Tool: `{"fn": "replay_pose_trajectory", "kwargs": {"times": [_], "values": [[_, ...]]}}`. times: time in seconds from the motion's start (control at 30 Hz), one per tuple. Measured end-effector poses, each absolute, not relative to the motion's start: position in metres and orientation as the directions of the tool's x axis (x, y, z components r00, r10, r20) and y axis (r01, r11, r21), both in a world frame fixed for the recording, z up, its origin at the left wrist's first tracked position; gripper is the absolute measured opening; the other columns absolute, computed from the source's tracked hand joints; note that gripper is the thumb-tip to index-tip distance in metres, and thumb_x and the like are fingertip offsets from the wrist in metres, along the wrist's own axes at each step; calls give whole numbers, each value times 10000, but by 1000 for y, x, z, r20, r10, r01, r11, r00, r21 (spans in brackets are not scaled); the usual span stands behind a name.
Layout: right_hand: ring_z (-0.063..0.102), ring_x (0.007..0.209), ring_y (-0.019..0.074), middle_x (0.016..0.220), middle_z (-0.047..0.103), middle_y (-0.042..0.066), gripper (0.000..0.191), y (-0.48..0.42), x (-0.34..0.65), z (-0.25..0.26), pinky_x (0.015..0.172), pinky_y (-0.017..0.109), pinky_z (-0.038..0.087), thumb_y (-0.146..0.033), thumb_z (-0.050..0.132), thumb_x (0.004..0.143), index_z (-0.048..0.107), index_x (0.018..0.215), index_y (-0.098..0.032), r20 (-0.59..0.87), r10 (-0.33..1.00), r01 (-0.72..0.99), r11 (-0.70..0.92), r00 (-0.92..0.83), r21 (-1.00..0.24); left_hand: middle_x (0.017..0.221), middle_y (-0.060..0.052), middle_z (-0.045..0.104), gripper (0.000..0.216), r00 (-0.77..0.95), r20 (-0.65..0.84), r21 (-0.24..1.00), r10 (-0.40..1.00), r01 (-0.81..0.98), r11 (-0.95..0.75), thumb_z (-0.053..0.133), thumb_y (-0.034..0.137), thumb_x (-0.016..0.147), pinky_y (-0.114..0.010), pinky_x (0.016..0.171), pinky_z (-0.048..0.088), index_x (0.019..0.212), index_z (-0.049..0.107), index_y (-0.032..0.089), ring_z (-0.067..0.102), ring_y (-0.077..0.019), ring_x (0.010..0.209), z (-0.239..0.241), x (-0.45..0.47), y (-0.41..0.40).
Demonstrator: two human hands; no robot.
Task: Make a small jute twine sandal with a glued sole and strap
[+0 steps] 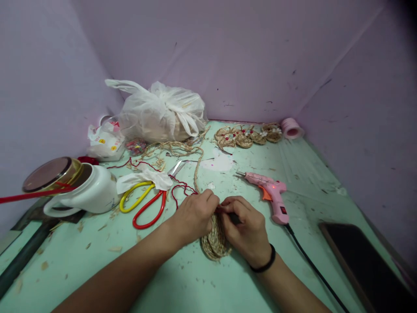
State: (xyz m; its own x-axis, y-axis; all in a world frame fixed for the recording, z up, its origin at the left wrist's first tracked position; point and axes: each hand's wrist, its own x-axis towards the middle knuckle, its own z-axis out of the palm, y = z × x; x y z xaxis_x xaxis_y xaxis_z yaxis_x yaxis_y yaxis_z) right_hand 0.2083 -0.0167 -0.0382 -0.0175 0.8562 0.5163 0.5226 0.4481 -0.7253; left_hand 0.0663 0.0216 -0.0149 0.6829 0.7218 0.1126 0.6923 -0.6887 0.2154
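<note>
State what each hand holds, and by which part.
The left hand holds the looped tan straw-cord bundle by its far end; the right hand pinches there too, its exact grip hidden.

Pale green tabletop [169,282] | white plastic bag [163,113] near back wall [244,65] | white mug [102,191] | scissors [163,201], handles yellow and red, tissue [146,177] partly over them | pink glue gun [276,198] on its side, indicator light [273,188] lit | dark phone [365,261] | pink roll [287,124], back corner

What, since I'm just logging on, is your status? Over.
Left hand, right hand: together at top of looped braid, exact hold hidden. Braid's lower part in plain view. Scissors left, glue gun right, neither touching hands.
</note>
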Motion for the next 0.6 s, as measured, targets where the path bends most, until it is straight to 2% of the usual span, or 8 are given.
{"fn": "replay_pose_trajectory", "kwargs": {"times": [0.3,0.43,0.6], "values": [[541,657,142,731,568,53,165,-15,209,-38,577,253,439,-24,467,734,491,674,-176,533,843,560,478,-76,-676,755,-46,541,143,611,177,448,771,648,-616,395,75,751,-271,629,433,761,512,156,528,-165,701,-18,63,24],[532,643,139,725,572,56,176,-16,209,-38,567,249,426,-30,464,749,489,652,-174,544,830,572,509,-126,-644,771,-37,600,181,518,216,589,828,607,-533,398,114,801,-260,671,436,840,570,159,554,-151,738,-23,66,25],[536,642,134,729,583,58,186,-16,209,-39,565,240,431,-32,468,764,500,646,-171,558,818,579,525,-141,-624,796,-23,615,220,526,196,589,827,611,-529,448,102,762,-247,656,436,833,632,199,570,-146,742,-25,68,27]]}}
